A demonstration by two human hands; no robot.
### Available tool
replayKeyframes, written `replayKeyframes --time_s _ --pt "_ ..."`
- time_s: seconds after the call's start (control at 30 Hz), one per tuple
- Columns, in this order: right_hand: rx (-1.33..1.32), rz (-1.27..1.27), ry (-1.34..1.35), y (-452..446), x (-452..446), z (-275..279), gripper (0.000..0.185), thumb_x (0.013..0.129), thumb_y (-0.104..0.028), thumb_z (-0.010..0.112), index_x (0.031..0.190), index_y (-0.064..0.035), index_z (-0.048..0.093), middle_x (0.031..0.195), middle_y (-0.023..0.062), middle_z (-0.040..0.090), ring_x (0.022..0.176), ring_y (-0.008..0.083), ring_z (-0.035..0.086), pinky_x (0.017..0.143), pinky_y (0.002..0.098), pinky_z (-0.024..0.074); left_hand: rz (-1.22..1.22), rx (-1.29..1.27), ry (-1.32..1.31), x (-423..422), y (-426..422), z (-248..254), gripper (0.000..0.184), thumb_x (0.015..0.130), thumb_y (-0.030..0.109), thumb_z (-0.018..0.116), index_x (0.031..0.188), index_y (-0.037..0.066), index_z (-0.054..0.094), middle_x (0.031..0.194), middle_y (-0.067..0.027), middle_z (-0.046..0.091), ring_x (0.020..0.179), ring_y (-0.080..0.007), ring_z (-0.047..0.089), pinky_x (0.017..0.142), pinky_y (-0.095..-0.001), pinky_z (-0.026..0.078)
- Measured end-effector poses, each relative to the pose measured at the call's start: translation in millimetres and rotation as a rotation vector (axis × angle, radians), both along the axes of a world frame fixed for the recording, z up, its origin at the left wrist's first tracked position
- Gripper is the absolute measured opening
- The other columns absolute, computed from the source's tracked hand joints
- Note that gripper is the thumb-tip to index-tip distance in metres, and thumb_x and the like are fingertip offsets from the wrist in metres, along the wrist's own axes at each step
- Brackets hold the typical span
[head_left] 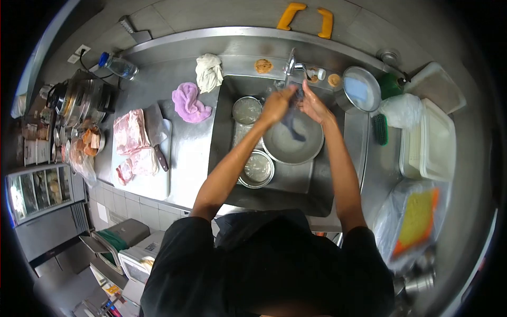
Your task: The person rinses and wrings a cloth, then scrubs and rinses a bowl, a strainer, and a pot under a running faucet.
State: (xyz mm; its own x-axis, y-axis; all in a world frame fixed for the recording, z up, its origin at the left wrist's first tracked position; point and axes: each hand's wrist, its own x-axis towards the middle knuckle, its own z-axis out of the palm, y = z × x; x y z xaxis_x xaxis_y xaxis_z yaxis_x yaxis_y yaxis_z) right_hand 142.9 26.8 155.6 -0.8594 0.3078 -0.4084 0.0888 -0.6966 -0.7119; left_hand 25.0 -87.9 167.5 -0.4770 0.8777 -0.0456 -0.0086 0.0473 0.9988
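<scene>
Under the faucet, my left hand and my right hand are close together above a large round metal bowl in the sink. The fingers of my left hand are curled and slightly blurred. My right hand has its palm turned inward and a finger stretched up. A small dark item between the hands is too blurred to name. Cloudy liquid and a dark streak, perhaps a shadow, show in the bowl. Left of it, a round metal container and another round metal container rest in the sink.
At left, raw meat slabs and a cleaver lie on a white cutting board. A purple cloth and a white cloth lie nearby. On the right are a metal basin, a green brush and white trays.
</scene>
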Motion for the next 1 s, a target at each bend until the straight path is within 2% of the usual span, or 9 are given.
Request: replayKeyframes --time_s 0.07,0.17,0.27,0.4,0.57,0.67,0.73,0.87,1.0 --pt "0.061 -0.095 -0.026 -9 -10 -18 0.037 0.085 -0.034 0.062 0.104 -0.0019 0.059 0.094 0.0039 0.060 0.084 0.0100 0.053 0.076 0.0286 0.0416 -0.251 -0.156 0.223 17 -20 -7 0.043 0.090 0.024 0.048 0.126 0.000 0.048 0.129 -0.0178 0.049 0.115 -0.0261 0.050 0.097 -0.0358 0.037" --pt "0.411 -0.171 -0.118 -8 -20 -33 0.027 0.080 -0.006 0.062 0.105 0.0024 0.057 0.093 0.0067 0.061 0.084 0.0100 0.055 0.074 0.0231 0.0433 -0.248 0.036 0.248 42 -55 -10 0.046 0.083 0.006 0.051 0.129 0.003 0.045 0.124 -0.0165 0.053 0.111 -0.0274 0.053 0.097 -0.0359 0.037" --pt "0.449 -0.215 0.004 -10 -27 -37 0.025 0.084 -0.008 0.060 0.106 0.0014 0.056 0.096 0.0051 0.062 0.086 0.0111 0.058 0.079 0.0233 0.0447 -0.043 0.063 0.008 26 -67 -48 0.053 0.075 -0.005 0.055 0.127 0.003 0.047 0.116 -0.0165 0.056 0.112 -0.0289 0.052 0.100 -0.0365 0.035" --pt "0.200 -0.188 0.089 -24 -30 -5 0.029 0.083 -0.004 0.059 0.111 0.0023 0.054 0.100 0.0073 0.061 0.089 0.0128 0.058 0.079 0.0256 0.0460 0.238 0.095 0.500 3 -50 -61 0.068 0.060 0.005 0.076 0.122 0.005 0.049 0.118 -0.0155 0.055 0.110 -0.0308 0.053 0.095 -0.0384 0.040" --pt "0.120 -0.241 0.277 -13 -7 11 0.030 0.085 -0.004 0.057 0.114 0.0019 0.051 0.103 0.0069 0.060 0.090 0.0154 0.059 0.083 0.0284 0.0464 -0.009 0.140 0.333 -25 6 -63 0.078 0.053 0.027 0.084 0.119 0.003 0.050 0.110 -0.0186 0.058 0.104 -0.0325 0.056 0.089 -0.0398 0.044" --pt "0.197 -0.452 0.346 7 34 34 0.031 0.085 -0.005 0.059 0.114 0.0010 0.050 0.102 0.0074 0.061 0.089 0.0148 0.059 0.083 0.0279 0.0463 -0.470 -0.365 0.415 -46 26 -62 0.079 0.051 0.038 0.084 0.114 0.003 0.054 0.102 -0.0196 0.061 0.099 -0.0316 0.059 0.086 -0.0366 0.045" --pt "0.322 -0.520 0.190 29 67 14 0.034 0.084 -0.006 0.061 0.115 0.0012 0.050 0.103 0.0080 0.061 0.089 0.0147 0.059 0.080 0.0275 0.0476 -0.443 -0.319 0.665 -52 31 -50 0.053 0.058 0.044 0.079 0.092 0.007 0.063 0.082 -0.0117 0.065 0.081 -0.0245 0.063 0.078 -0.0342 0.047" --pt "0.571 -0.254 -0.334 47 106 -65 0.045 0.079 -0.010 0.068 0.117 0.0022 0.047 0.105 0.0110 0.060 0.086 0.0150 0.061 0.071 0.0268 0.0514 -0.386 0.075 0.429 -35 33 -7 0.055 0.053 0.029 0.086 0.093 0.008 0.053 0.083 -0.0045 0.058 0.079 -0.0178 0.056 0.075 -0.0314 0.045" --pt "0.699 -0.209 -0.215 -29 45 -63 0.051 0.073 -0.017 0.074 0.116 -0.0006 0.051 0.098 0.0130 0.062 0.087 0.0194 0.061 0.068 0.0308 0.0517 -0.391 0.124 0.377 -5 44 -5 0.055 0.054 0.015 0.086 0.095 0.009 0.049 0.085 -0.0009 0.053 0.082 -0.0147 0.052 0.075 -0.0285 0.043"
